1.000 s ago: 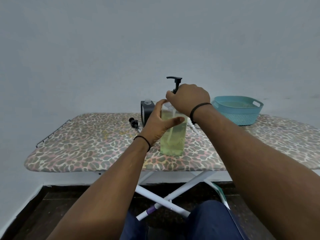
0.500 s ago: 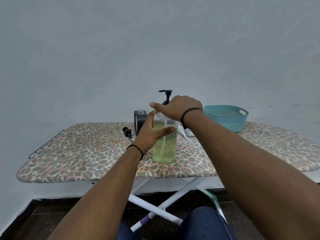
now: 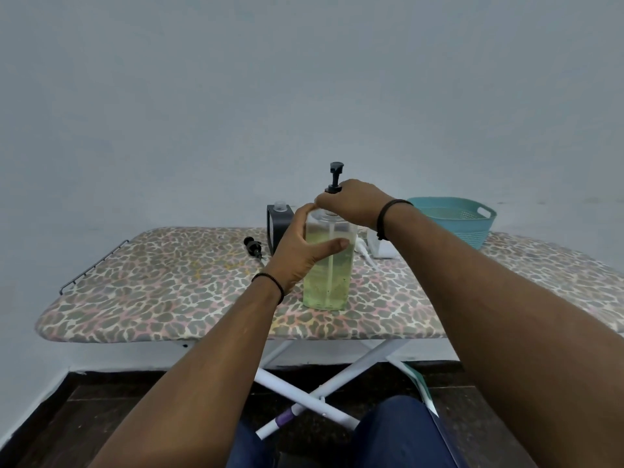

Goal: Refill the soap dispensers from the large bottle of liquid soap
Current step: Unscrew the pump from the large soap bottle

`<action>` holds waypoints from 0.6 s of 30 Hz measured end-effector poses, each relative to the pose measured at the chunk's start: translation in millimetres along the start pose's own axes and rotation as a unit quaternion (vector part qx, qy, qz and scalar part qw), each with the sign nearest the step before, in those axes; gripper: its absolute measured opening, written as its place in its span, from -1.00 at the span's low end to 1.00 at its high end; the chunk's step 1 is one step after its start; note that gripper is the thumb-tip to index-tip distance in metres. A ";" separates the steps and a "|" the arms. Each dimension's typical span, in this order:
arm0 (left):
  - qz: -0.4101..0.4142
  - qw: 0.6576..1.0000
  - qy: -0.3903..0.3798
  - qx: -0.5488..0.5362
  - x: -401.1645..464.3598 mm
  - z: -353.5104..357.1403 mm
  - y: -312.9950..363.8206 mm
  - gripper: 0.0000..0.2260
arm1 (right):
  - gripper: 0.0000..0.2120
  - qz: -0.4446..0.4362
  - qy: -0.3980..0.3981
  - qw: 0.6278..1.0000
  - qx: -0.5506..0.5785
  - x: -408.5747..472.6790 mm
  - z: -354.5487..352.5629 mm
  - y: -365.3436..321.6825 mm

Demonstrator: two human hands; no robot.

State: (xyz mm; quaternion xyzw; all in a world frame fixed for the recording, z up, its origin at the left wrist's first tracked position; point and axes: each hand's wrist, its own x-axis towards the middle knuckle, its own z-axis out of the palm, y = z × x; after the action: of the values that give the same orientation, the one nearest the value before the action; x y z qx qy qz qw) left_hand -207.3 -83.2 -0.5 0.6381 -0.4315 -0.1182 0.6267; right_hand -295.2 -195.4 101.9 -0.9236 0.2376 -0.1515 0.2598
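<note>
A tall clear bottle of yellow-green soap (image 3: 327, 278) stands upright on the leopard-print board (image 3: 162, 292). My left hand (image 3: 300, 251) grips its body from the left, thumb across the front. My right hand (image 3: 354, 202) holds the black pump (image 3: 336, 175) at its collar, a little above the bottle's neck. The pump's tube runs down inside the liquid. Behind stands a dark square dispenser (image 3: 278, 224) with an open clear neck. Its black pump top (image 3: 254, 248) lies loose to the left. A white object (image 3: 380, 246) shows behind my right wrist.
A teal plastic basket (image 3: 456, 219) sits at the back right of the board. A wire rack (image 3: 91, 268) juts from the board's left end. White crossed legs (image 3: 317, 390) stand below, above a dark floor. My knees (image 3: 388, 434) are near the bottom edge.
My right hand has turned at the pump collar and the pump head has swung round to face away. The view has shifted, so the board sits lower in frame. My left hand stays on the bottle.
</note>
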 end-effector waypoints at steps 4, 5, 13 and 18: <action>-0.011 1.000 -0.005 -0.009 -1.6 0.9 6.1 -0.22 | -0.33 0.065 -0.073 0.995 0.012 -14.0 -14.5 -11.8; -0.012 1.000 -0.006 -0.010 -1.6 1.4 7.7 -0.23 | -0.24 0.067 -0.048 0.996 -0.018 -14.9 -12.9 -13.6; 0.003 1.000 0.001 -0.006 -0.5 0.5 4.9 -0.27 | -0.64 0.053 0.208 0.965 -0.150 -6.5 20.7 -16.6; 0.000 1.000 0.006 -0.001 1.5 0.3 0.5 -0.24 | -0.69 0.005 0.206 0.974 -0.094 -4.5 25.9 -2.6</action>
State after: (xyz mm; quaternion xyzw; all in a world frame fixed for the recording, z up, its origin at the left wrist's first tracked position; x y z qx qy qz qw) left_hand -206.8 -84.4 0.5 0.6380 -0.4278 -0.1146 0.6299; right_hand -287.6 -180.6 81.4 -0.8917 0.3037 -0.3141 0.1184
